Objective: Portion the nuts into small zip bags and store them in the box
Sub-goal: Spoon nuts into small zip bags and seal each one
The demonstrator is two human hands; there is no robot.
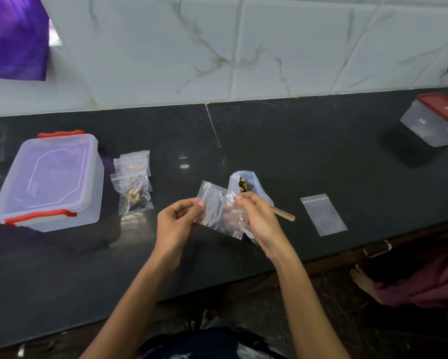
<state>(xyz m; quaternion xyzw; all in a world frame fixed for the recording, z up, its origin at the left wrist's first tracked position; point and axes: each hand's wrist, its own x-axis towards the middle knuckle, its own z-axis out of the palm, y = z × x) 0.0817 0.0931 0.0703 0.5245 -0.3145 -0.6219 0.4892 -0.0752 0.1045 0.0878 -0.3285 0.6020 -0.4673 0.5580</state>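
Both hands hold an empty small zip bag above the dark counter. My left hand pinches its left edge and my right hand pinches its right edge. A thin wooden stick pokes out from under my right hand. Behind the hands stands a larger open plastic bag of nuts. To the left lie a few filled zip bags with nuts inside. Further left sits the clear box with red clips, its lid on.
Another empty zip bag lies flat on the counter to the right. A second container with a red lid stands at the far right by the tiled wall. A person's foot shows on the floor below the counter edge.
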